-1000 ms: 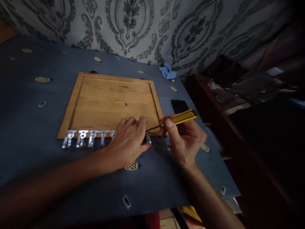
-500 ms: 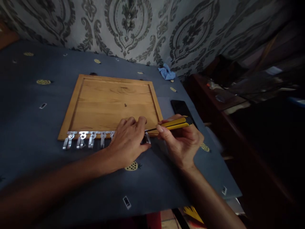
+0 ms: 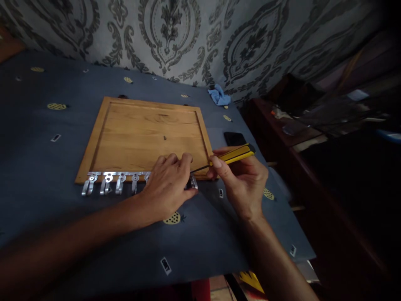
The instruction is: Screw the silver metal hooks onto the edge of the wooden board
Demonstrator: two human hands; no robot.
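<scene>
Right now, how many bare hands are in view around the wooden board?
2: the left hand lies over the metal hook rail at the near edge of the wooden board; the right hand holds a yellow-and-black screwdriver.

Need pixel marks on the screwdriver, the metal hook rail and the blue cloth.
Screwdriver (image 3: pixel 236 154): head view, on its yellow handle.
Metal hook rail (image 3: pixel 121 173): head view, on the flat strip left of the left hand (image 3: pixel 169 184).
Blue cloth (image 3: pixel 219 96): head view, middle of the crumpled bundle.
</scene>
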